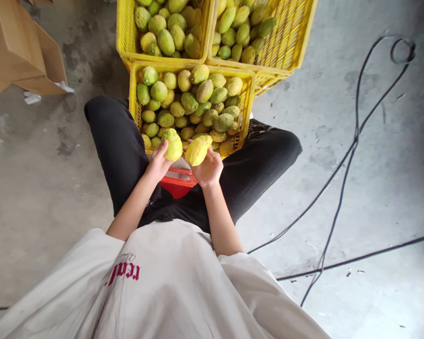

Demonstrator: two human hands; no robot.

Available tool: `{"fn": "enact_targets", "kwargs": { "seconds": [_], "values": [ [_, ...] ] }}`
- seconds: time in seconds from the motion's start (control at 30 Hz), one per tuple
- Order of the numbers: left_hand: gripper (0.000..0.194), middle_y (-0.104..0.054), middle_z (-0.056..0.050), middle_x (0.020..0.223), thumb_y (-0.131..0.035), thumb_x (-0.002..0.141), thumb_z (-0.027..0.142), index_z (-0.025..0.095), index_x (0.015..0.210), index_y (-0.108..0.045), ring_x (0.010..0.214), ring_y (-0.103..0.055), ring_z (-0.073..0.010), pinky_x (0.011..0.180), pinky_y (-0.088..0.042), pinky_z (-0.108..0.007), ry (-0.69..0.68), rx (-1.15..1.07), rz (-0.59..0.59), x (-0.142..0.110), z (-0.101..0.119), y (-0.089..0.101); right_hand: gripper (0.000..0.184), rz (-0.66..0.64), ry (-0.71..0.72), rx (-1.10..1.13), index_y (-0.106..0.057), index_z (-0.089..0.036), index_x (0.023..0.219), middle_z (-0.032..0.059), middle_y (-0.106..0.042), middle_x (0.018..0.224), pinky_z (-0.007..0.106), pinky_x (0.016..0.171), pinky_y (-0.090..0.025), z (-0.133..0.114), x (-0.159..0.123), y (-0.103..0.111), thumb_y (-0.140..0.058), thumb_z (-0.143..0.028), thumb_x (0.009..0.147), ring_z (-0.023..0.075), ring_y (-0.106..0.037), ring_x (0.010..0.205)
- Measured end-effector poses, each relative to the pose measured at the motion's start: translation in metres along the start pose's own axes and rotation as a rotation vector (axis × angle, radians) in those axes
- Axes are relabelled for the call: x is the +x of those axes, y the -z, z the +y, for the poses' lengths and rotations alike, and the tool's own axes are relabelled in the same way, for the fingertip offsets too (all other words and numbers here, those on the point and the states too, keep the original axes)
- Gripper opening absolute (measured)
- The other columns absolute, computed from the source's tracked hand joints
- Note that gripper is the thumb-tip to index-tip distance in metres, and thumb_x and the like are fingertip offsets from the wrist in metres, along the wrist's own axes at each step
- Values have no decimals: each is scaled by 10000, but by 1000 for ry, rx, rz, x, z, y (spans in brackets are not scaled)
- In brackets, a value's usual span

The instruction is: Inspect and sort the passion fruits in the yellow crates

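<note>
My left hand (159, 163) is closed around a yellow fruit (172, 144), plump and pear-shaped like a small papaya. A second such fruit, a longer yellow one (198, 150), rests in my right hand (209, 168), whose fingers curl around it from below and behind. The two fruits are held side by side, close together, over the near edge of a yellow plastic crate (251, 94). That crate holds many green and yellowish fruits (189, 101) of the same kind. Below my hands, between my legs, part of a red plastic object (179, 186) shows.
Behind the near crate stand a left yellow crate (122, 33) and a right yellow crate (289, 33), both holding similar fruits. An open cardboard box (17, 42) lies at upper left. Black cables (355, 139) run across the concrete floor (385, 188) on the right.
</note>
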State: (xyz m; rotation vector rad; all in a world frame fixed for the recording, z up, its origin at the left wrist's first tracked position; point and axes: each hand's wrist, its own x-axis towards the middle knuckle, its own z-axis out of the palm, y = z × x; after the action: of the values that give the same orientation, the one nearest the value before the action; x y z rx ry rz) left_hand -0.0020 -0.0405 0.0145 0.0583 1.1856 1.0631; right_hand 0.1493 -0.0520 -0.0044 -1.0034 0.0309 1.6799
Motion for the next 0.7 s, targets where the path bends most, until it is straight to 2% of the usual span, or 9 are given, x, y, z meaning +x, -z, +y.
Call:
{"fn": "enact_targets", "kwargs": {
  "seconds": [0.07,0.17,0.27,0.47,0.6,0.7],
  "values": [
    [428,-890,-85,1319,-772,1140,342,302,1566,-776,1403,-854,-314,1157,-720,-388,5,12,5,1,-2,2,301,-4,12,-27,-698,-345,1219,43,-859,1148,550,1064,-722,1,0,2,-773,-501,972,338,-853,1231],
    [444,-899,-72,1246,-663,1148,228,272,1573,-783,1350,-874,-283,1078,-732,-338,29,33,12,3,-3,4,287,28,27,-55,-688,-355,1186,5,-826,1081,458,960,-737,4,1,6,-809,-519,983,289,-850,1114],
    [457,-907,-85,1237,-603,1145,222,265,1562,-785,1342,-879,-300,1042,-749,-357,55,36,10,2,-2,2,309,39,65,-36,-680,-371,1203,-39,-813,1073,413,904,-741,5,1,8,-845,-463,957,245,-833,986],
    [495,-898,-125,1311,-448,1185,383,239,1561,-735,1444,-839,-367,1086,-766,-483,70,-61,-32,-9,8,-8,312,35,11,25,-725,-319,1226,31,-824,1030,578,1068,-747,3,3,4,-723,-536,1002,340,-858,1153],
    [471,-882,-124,1371,-466,1175,391,260,1544,-727,1489,-810,-386,1078,-756,-494,39,-55,-30,-8,9,-9,326,-9,44,61,-724,-302,1243,75,-884,1129,632,1068,-745,2,4,5,-629,-460,973,367,-874,1174],
    [378,-877,-116,1327,-446,1201,358,260,1406,-749,1507,-799,-357,1086,-744,-468,27,-49,-9,-4,6,-7,307,-40,58,41,-727,-309,1233,77,-898,1144,632,1099,-736,3,5,8,-682,-455,967,378,-866,1251]
  ]
}}
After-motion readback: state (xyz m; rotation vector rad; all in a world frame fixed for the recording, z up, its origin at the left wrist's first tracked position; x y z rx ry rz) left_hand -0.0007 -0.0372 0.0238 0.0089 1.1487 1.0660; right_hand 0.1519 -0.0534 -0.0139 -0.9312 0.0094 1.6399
